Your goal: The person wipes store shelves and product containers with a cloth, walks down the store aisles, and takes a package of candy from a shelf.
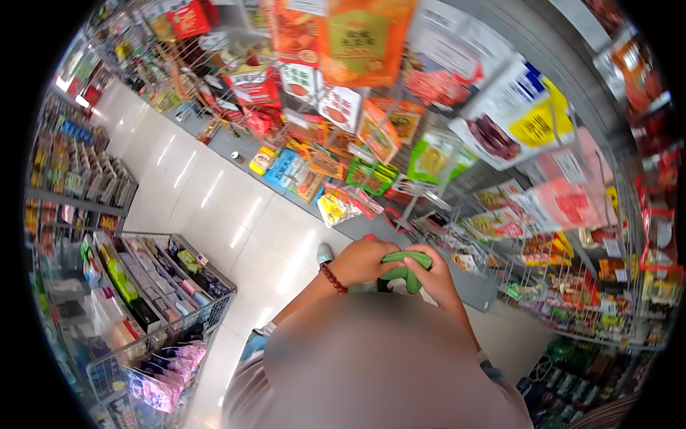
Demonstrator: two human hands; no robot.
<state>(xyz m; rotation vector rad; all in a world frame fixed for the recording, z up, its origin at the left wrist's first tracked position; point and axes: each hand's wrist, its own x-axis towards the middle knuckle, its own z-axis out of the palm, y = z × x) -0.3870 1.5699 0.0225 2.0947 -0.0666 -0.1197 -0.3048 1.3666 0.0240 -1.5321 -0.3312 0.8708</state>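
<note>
Obs.: your L hand (359, 259) & R hand (436, 275) both closed, fingers curled on green cloth (413, 280), held btwn them in front of your torso. Bracelet (333, 277) on L wrist. Snack packs (364, 43) on rack ahead; wire bin (221, 304) to L.

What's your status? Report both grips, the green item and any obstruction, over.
Left grip and right grip, both on green item. Item bent, held before the body, kind unclear. Packet-laden shelving ahead; no contact seen.
</note>
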